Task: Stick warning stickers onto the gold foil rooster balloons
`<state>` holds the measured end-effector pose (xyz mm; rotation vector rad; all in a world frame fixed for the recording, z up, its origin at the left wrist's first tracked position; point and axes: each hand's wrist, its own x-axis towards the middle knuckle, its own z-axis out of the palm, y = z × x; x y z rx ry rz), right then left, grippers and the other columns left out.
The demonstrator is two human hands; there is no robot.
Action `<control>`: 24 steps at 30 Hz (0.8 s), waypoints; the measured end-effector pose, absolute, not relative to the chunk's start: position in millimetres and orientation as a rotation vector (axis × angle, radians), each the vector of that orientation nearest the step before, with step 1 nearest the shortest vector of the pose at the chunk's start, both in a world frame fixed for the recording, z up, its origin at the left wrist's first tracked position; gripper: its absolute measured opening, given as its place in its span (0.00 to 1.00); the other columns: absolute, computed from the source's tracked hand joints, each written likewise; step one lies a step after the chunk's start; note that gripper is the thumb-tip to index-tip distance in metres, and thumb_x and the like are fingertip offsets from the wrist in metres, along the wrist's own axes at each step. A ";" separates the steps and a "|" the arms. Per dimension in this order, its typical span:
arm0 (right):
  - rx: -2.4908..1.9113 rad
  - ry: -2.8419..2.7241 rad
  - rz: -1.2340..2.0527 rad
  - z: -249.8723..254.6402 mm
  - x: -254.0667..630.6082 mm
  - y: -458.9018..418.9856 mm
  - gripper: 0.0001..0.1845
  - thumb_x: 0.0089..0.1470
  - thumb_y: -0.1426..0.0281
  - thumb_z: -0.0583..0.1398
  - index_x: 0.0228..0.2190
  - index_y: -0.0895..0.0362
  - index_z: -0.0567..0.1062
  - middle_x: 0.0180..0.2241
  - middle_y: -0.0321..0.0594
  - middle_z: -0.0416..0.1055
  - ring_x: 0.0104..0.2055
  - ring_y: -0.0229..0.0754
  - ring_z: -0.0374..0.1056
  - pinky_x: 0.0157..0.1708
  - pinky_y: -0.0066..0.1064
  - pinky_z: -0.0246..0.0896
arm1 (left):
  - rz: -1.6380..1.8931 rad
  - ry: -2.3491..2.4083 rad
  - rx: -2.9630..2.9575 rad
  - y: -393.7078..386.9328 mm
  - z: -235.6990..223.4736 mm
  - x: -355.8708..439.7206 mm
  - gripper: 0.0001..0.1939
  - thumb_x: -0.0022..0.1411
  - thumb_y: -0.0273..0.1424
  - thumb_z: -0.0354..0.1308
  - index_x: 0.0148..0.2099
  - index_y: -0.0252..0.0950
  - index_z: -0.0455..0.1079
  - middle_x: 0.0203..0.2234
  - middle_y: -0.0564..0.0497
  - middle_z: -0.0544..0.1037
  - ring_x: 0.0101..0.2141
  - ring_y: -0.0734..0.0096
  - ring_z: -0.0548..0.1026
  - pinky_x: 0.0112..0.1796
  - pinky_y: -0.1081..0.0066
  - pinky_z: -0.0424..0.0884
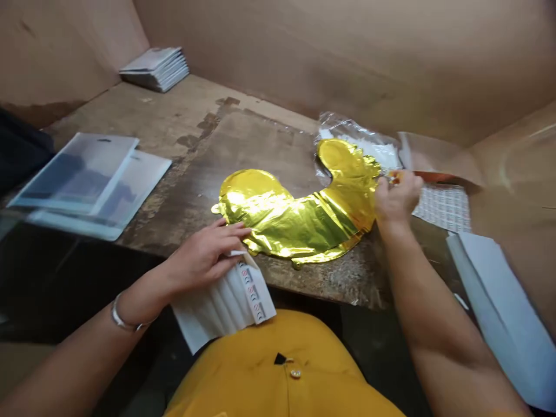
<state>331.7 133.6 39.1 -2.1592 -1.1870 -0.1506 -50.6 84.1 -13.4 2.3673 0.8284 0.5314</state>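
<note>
A flat gold foil balloon (304,223), curved and shiny, lies across the worn wooden table. My left hand (212,249) rests at its lower left edge, fingers stretched out over the foil. Beneath that palm and thumb a folded white paper (217,313) with a strip of small printed marks hangs over the table's front edge. At the balloon's right end my right hand (397,194) is closed, its fingers pinching the foil edge. Something small and orange shows by those fingertips, too blurred to name.
Clear plastic pouches (87,174) lie on the left. A stack of flat packs (156,68) stands in the back corner. Behind the balloon is a clear plastic bag (360,136). On the right are a printed sheet (443,208) and a long white paper (499,307). Board walls (304,52) enclose the table.
</note>
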 end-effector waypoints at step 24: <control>-1.248 -1.332 1.419 23.5 210.1 -14.3 0.18 0.49 0.64 0.66 0.43 0.54 0.75 0.43 0.43 0.76 0.43 0.45 0.73 0.44 0.37 0.70 | 0.895 1.319 1.045 -6.4 8.1 -23.7 0.20 0.52 0.46 0.64 0.26 0.33 0.67 0.18 0.58 0.64 0.20 0.81 0.60 0.21 0.81 0.56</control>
